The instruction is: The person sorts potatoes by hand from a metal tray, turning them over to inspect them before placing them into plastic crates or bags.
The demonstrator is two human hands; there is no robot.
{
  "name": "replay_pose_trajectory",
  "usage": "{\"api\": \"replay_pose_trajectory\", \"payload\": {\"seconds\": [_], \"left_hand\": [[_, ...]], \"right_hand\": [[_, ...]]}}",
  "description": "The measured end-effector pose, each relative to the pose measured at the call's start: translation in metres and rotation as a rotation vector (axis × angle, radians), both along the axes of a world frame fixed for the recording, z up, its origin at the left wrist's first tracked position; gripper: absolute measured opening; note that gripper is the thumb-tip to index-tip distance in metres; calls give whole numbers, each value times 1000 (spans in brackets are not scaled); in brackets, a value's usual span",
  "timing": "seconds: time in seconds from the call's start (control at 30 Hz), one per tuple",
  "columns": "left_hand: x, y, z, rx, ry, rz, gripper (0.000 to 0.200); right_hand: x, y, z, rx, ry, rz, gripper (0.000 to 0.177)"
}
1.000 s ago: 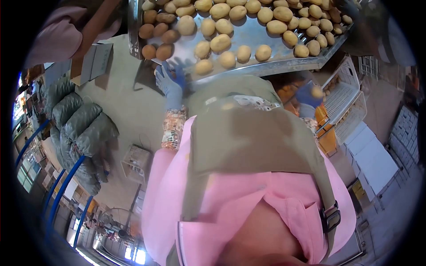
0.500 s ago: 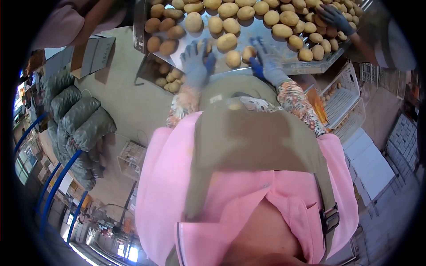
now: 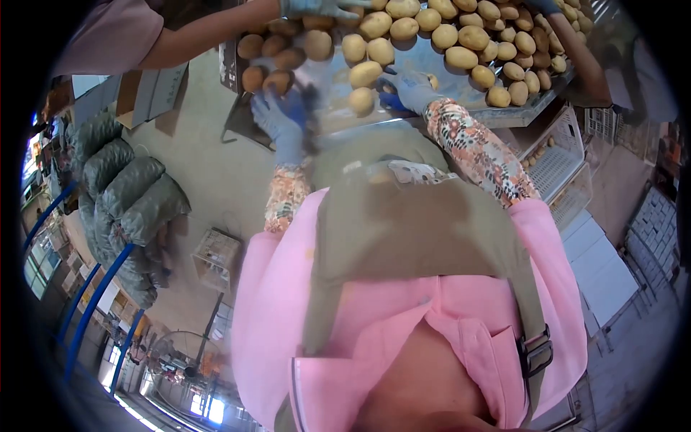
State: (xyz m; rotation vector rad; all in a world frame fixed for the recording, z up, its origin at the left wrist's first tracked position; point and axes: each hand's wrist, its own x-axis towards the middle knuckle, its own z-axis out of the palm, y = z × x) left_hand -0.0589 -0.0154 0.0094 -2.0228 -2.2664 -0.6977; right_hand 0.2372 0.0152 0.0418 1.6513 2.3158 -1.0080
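My left hand (image 3: 281, 122), in a grey-blue glove, is at the near left edge of the metal sorting table (image 3: 327, 83). Its fingers are spread, just short of a brownish potato (image 3: 278, 81); the palm side is blurred. My right hand (image 3: 409, 92), gloved alike, lies over the table with fingers stretched leftward and thumb apart. Its fingertips are close to a pale potato (image 3: 361, 101), with another potato (image 3: 366, 73) just beyond. A further potato (image 3: 432, 81) shows partly behind that hand.
Many potatoes (image 3: 461, 57) cover the table's far and right parts. Another person's gloved hand (image 3: 324, 7) reaches in from the left, and another arm (image 3: 579, 54) from the right. White crates (image 3: 558, 165) stand at right, filled green sacks (image 3: 147, 191) at left.
My left hand has moved left and slightly down toward the table edge. My right hand has shifted left, its fingers turning leftward. A person's gloved hand has come in over the far left potatoes.
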Motion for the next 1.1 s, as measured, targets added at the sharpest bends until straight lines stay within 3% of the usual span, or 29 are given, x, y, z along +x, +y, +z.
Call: {"api": "replay_pose_trajectory", "payload": {"seconds": [0.07,0.1,0.13,0.2,0.27,0.33,0.37,0.4,0.47,0.5,0.6,0.73,0.8,0.87,0.9,0.97,1.0,1.07,1.1], "left_hand": [[28,29,10,-53,-47,-87,52],[42,39,16,-28,-173,-147,50],[56,45,18,-7,-301,-204,48],[80,55,11,30,-462,-313,42],[100,55,6,-129,-424,-368,50],[119,43,3,-321,-130,-420,58],[125,39,4,-475,32,-483,62],[127,33,5,-478,26,-492,62],[124,21,5,-417,137,-555,63],[117,14,5,-383,110,-561,62],[89,-1,17,-452,139,-608,59],[55,-37,0,-317,39,-511,56],[44,-50,16,-368,167,-422,54],[28,-67,5,-342,178,-336,56],[23,-73,4,-341,180,-330,56],[15,-84,2,-406,-23,-191,59],[13,-85,1,-403,-24,-188,59],[12,-87,5,-368,-206,-55,64],[13,-85,9,-329,-224,-36,66]], "right_hand": [[2,11,7,-104,129,-52,41],[9,6,-12,-24,335,-73,41],[14,5,-9,-25,328,-70,41],[17,-2,18,-984,1006,-877,47],[12,-20,59,-847,1247,-1016,41],[24,-42,31,254,884,-428,41],[25,-46,36,341,711,-347,45],[25,-49,42,433,539,-269,49],[20,-55,43,95,1033,-602,47],[21,-56,43,98,1033,-605,47],[24,-58,46,189,892,-494,45],[43,-58,42,546,386,-80,45],[72,-55,20,642,261,53,45],[102,-50,-5,418,652,-493,39],[102,-45,4,417,656,-487,39],[106,-37,23,-121,606,-1005,40],[108,-34,24,-118,606,-1001,40],[107,-30,25,194,154,-415,43],[100,-30,25,191,156,-414,43]]}}
